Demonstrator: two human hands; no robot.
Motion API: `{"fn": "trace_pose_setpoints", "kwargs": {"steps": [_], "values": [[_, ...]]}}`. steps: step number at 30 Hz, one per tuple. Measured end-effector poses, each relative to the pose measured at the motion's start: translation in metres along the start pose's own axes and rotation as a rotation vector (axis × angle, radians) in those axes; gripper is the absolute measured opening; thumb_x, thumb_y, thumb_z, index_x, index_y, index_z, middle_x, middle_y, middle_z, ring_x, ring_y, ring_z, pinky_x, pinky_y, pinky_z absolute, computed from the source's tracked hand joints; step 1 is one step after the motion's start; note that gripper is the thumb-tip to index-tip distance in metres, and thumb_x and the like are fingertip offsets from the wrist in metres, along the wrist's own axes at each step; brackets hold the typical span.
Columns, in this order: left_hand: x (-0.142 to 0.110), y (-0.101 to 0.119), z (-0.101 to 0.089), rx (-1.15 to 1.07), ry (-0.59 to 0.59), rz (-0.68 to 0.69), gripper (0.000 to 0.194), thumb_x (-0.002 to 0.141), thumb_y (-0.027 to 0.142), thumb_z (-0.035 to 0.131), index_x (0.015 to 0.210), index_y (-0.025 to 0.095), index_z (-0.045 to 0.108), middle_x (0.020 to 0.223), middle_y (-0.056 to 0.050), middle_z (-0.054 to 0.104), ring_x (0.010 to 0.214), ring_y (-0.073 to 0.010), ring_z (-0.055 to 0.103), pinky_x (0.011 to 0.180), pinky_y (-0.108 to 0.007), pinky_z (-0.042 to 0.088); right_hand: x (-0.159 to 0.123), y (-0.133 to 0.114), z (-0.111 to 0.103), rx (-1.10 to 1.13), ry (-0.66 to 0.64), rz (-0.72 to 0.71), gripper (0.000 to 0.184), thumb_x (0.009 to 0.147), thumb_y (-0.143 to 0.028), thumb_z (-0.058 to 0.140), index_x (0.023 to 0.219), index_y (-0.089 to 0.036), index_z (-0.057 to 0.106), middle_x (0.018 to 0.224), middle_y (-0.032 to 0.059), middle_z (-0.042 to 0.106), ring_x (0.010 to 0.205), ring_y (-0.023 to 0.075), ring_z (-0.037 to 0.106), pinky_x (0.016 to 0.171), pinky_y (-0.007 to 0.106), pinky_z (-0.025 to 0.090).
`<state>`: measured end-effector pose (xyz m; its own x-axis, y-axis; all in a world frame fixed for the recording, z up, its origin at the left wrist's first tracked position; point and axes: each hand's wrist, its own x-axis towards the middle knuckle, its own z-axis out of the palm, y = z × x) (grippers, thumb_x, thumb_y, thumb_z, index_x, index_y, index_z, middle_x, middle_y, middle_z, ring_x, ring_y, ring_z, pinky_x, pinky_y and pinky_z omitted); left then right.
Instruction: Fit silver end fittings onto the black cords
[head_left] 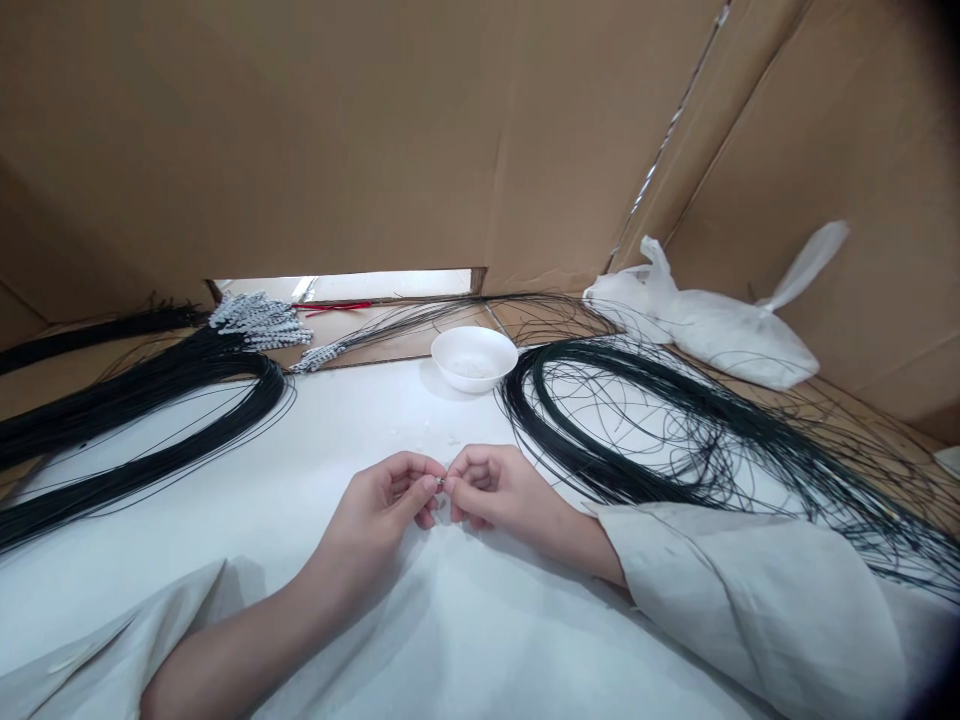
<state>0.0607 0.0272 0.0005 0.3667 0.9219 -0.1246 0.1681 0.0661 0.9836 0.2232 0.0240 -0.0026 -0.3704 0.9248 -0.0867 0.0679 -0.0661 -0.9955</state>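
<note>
My left hand (397,490) and my right hand (484,487) meet over the near part of the white table (360,410), both closed in a pinch. Between the fingertips is a tiny dark and shiny piece (440,484), too small to name. Beyond my hands stands a white bowl (474,360) with small clear or whitish bits in it. A few small pale bits (427,432) lie on the tabletop between the bowl and my hands.
Bundles of thin black cord lie at left (180,440) and right (600,460), the right one with loose tangled strands. White coiled-looking ends (259,320) top the left bundle. Knotted white plastic bags (739,335) rest at back right. Cardboard walls (337,140) enclose the table.
</note>
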Motion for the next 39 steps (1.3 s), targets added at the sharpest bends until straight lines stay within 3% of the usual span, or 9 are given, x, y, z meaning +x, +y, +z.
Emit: {"fn": "trace_pose_setpoints", "kwargs": {"steps": [24,39], "values": [[-0.0093,-0.0001,0.0034,0.448,0.126,0.182,0.011,0.086,0.027,0.045,0.088,0.023,0.055,0.086,0.002,0.060,0.078,-0.0132,0.055,0.067,-0.025,0.040,-0.0006,0.0009,-0.0008,-0.039,-0.001,-0.023,0.006,0.076,-0.018,0.053,0.072,-0.014,0.053,0.056,-0.0010,0.057,0.046,0.0062,0.048,0.043,0.016,0.039],[-0.0093,0.0029,0.0039,0.482,0.136,0.222,0.013,0.084,0.023,0.044,0.086,0.021,0.057,0.082,-0.001,0.063,0.075,-0.0159,0.057,0.068,-0.027,0.042,0.0013,0.0064,-0.0008,-0.056,-0.032,-0.026,0.014,0.079,-0.028,0.054,0.077,-0.013,0.051,0.066,0.0024,0.060,0.049,0.0069,0.051,0.043,0.017,0.037]]}}
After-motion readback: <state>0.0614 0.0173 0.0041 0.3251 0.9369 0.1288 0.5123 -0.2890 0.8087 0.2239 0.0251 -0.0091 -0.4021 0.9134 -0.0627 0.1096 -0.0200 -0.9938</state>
